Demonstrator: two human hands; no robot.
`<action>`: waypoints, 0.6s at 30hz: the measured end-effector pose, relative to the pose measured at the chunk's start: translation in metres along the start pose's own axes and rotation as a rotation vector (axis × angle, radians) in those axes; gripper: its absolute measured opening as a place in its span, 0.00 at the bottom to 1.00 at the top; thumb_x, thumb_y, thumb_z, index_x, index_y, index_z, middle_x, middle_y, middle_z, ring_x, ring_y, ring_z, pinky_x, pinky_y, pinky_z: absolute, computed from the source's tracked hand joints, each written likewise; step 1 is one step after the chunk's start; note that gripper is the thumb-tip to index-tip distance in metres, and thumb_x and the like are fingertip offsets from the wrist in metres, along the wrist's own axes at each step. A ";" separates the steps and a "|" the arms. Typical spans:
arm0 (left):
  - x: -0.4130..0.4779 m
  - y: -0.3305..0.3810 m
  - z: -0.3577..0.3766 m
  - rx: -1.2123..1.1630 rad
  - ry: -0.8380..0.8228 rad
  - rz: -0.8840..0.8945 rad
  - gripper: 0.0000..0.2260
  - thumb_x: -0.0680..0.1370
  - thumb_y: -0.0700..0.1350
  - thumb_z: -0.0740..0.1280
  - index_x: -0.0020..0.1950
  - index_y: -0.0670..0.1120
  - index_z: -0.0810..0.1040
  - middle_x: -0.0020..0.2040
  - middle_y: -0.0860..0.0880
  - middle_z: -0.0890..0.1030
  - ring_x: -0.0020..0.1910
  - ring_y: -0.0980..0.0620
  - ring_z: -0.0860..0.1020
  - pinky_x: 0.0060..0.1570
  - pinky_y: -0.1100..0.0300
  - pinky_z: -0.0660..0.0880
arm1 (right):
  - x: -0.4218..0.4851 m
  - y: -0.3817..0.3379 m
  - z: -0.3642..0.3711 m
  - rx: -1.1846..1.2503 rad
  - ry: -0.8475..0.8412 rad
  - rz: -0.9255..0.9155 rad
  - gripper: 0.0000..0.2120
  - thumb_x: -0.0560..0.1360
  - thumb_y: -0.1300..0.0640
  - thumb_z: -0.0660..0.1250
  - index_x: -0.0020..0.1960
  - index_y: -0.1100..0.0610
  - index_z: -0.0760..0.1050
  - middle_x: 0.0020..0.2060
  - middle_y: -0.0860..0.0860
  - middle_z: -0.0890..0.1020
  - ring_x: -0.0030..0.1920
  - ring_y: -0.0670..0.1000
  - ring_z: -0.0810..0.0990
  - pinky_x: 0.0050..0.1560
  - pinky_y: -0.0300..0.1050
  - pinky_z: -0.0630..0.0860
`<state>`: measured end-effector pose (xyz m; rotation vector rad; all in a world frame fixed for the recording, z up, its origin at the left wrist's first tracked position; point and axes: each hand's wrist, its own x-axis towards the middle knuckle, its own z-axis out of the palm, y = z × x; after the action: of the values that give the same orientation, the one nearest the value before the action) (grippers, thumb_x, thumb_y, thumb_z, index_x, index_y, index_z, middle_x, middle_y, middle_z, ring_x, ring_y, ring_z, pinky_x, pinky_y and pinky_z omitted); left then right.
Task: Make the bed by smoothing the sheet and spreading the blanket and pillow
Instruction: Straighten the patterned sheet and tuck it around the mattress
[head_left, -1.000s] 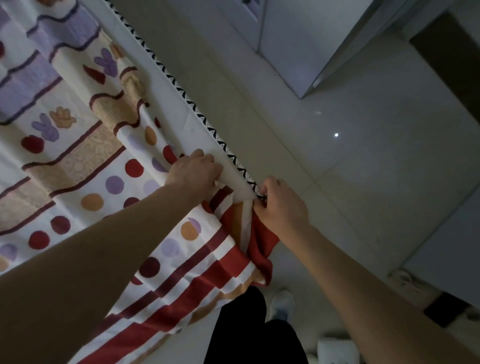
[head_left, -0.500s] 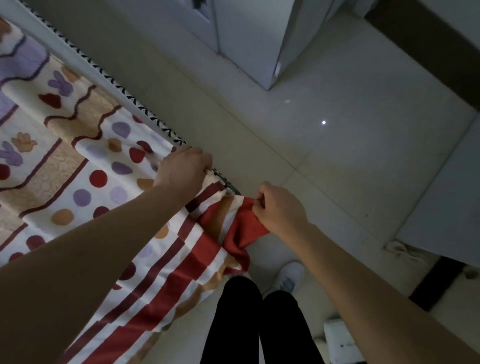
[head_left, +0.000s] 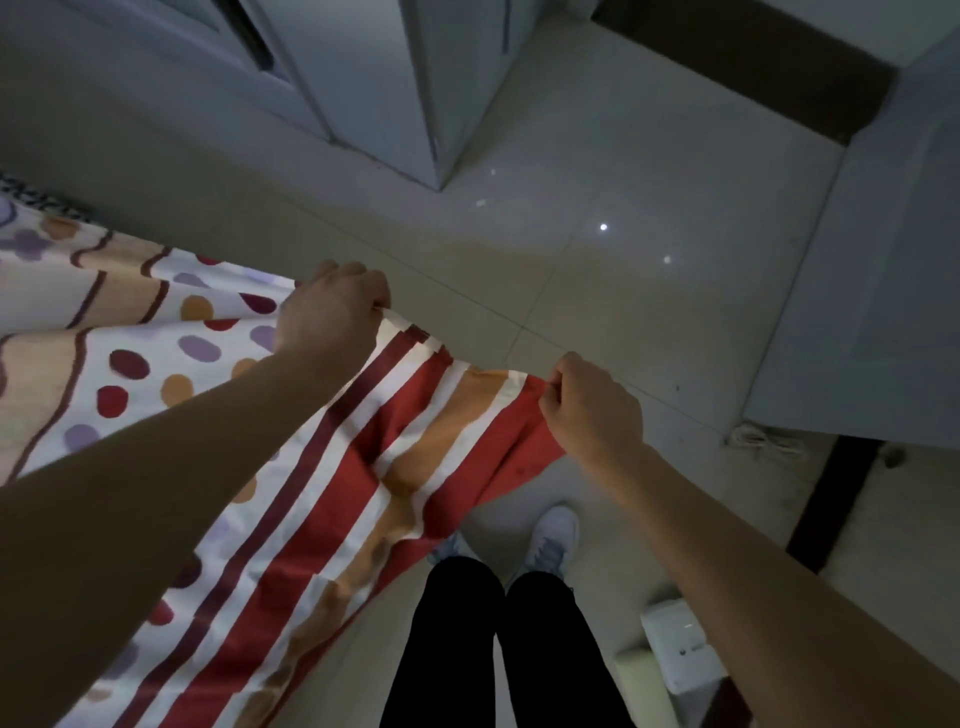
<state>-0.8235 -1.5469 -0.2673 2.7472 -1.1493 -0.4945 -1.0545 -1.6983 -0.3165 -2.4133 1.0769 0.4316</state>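
As the left hand (head_left: 332, 312) curls tight round the upper edge of the patterned sheet (head_left: 441, 441), the right hand (head_left: 592, 410) pinches the red corner, fingers folded in, and the hem stretches between them! Dots and stripes spread away down-left, probably over the bed, though the dim view hides it. Below are black trouser legs (head_left: 457, 649), white shoes (head_left: 553, 535) on the pale tiled floor (head_left: 649, 312), and a grey cabinet (head_left: 374, 78) beyond.
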 end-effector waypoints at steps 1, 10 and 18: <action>0.002 0.007 0.001 0.006 0.003 0.005 0.08 0.78 0.36 0.64 0.49 0.47 0.80 0.47 0.48 0.79 0.53 0.45 0.75 0.46 0.46 0.77 | -0.001 0.009 -0.002 -0.002 0.007 0.022 0.06 0.80 0.52 0.60 0.53 0.54 0.72 0.45 0.51 0.79 0.45 0.55 0.80 0.39 0.46 0.72; 0.012 0.038 0.007 0.068 -0.032 -0.018 0.08 0.80 0.37 0.63 0.51 0.48 0.80 0.49 0.48 0.78 0.52 0.45 0.75 0.44 0.46 0.78 | -0.003 0.058 -0.008 -0.030 0.035 0.162 0.07 0.80 0.52 0.60 0.53 0.55 0.72 0.46 0.52 0.80 0.46 0.57 0.81 0.40 0.47 0.72; 0.013 0.042 0.021 0.101 -0.056 -0.020 0.07 0.80 0.37 0.64 0.52 0.45 0.81 0.50 0.46 0.80 0.50 0.46 0.76 0.45 0.47 0.79 | -0.003 0.060 0.005 -0.003 -0.012 0.170 0.07 0.81 0.52 0.60 0.53 0.55 0.72 0.44 0.50 0.79 0.43 0.54 0.79 0.38 0.46 0.71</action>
<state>-0.8503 -1.5852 -0.2809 2.8499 -1.1926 -0.5327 -1.1027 -1.7293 -0.3358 -2.3277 1.2828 0.5032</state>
